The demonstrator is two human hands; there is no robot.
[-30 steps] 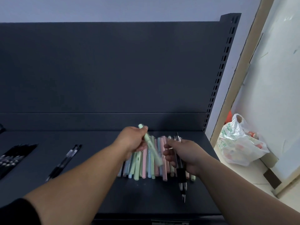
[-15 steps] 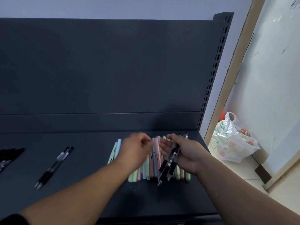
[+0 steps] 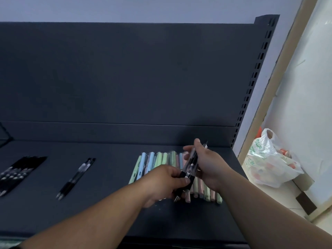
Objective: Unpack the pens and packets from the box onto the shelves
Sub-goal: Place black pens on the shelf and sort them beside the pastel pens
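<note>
- Dark grey metal shelf (image 3: 107, 203): seen from above, backed by a dark grey panel (image 3: 125, 78) and bounded on the right by a slotted upright post (image 3: 255, 78).
- Small bundle of black-and-clear retractable pens (image 3: 190, 163): held tilted above the right part of the shelf, tips pointing down towards the viewer. It is carried by both hands and lies over the pastel row.
- Left hand (image 3: 167, 178): fingers and thumb are curled round the lower, black-grip end of the bundle.
- Right hand (image 3: 209, 164): the upper part of the bundle is cradled in the curled fingers, with the thumb raised beside the pen tops.
- Row of pastel pens in green, blue and pink (image 3: 154, 159): laid side by side on the shelf surface, partly hidden by both hands. The near ends are seen below the right wrist.
- Pair of black-and-clear pens (image 3: 77, 177): laid together on the shelf, well apart from the pastel row, to its left.
- Larger group of black pens (image 3: 18, 169): laid side by side at the far left of the shelf.
- White plastic carrier bag with green print (image 3: 269, 162): set on the pale floor to the right of the shelving. Its contents are too blurred to be identified.
</note>
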